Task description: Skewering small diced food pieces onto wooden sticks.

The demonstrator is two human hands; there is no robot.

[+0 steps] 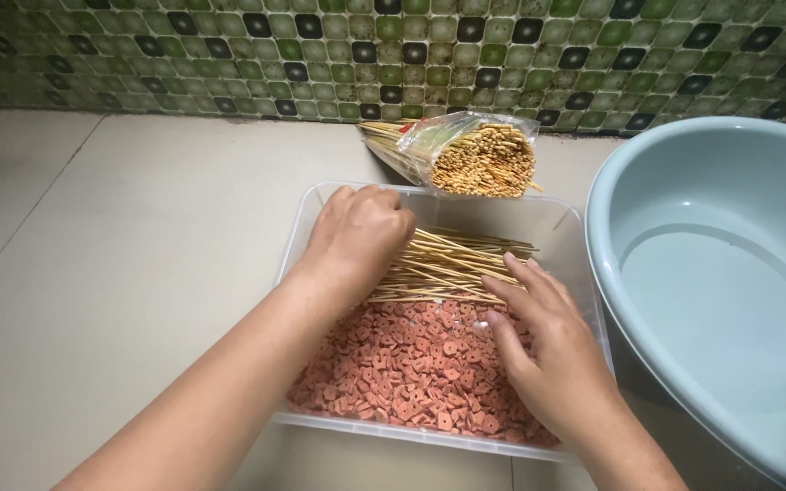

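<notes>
Here the left hand [357,235] curls closed over a loose pile of thin bamboo skewers [452,265] at the far end of the clear plastic tub [295,238]; the right hand [548,350] lies flat, fingers spread, on skewers and small reddish-pink ring-shaped slices [407,364].

wooden skewers [448,265], clear plastic tub [564,221], glossy basin [711,273]

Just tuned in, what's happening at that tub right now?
A person is working with both bare hands over a clear plastic tub on a tiled floor. The left hand is closed around one end of a loose pile of bamboo skewers lying in the tub. The right hand rests flat, fingers on the skewers and palm over the small reddish ring-shaped pieces. A bagged bundle of skewers and a grey-blue basin sit nearby.
</notes>
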